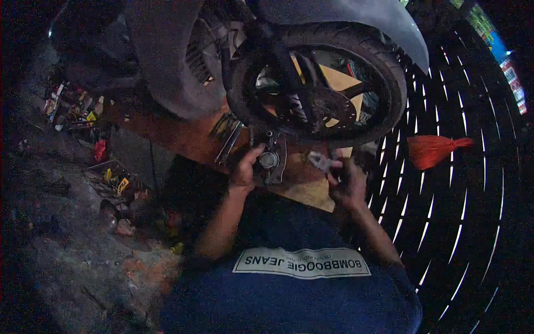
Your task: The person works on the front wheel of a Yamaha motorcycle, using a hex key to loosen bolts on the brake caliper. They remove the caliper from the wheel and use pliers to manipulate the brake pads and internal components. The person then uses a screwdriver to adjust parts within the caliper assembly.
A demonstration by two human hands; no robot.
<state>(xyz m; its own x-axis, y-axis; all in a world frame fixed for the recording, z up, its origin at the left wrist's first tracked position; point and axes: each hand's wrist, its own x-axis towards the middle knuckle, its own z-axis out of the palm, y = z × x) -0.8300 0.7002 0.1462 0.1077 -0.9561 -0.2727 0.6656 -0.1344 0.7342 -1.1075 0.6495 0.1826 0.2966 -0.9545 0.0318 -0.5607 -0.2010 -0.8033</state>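
My left hand (243, 170) is closed on the side of a brake caliper (270, 160), a dark metal part with a round silver piston face turned up. My right hand (350, 185) pinches a small, flat grey metal piece (320, 161) that looks like a brake pad; blur hides its exact kind. A short gap separates the two parts. Just beyond both hands stands a scooter's front wheel (384, 61), its drilled brake disc (336, 108) showing at the hub.
Several long-handled tools (229, 142) lie on a brown board (150, 125) left of the caliper. Trays of loose tools and small parts (119, 183) fill the left side. A red plastic bag (434, 151) lies on dark slats at right. The scooter's grey bodywork (167, 55) overhangs the far side.
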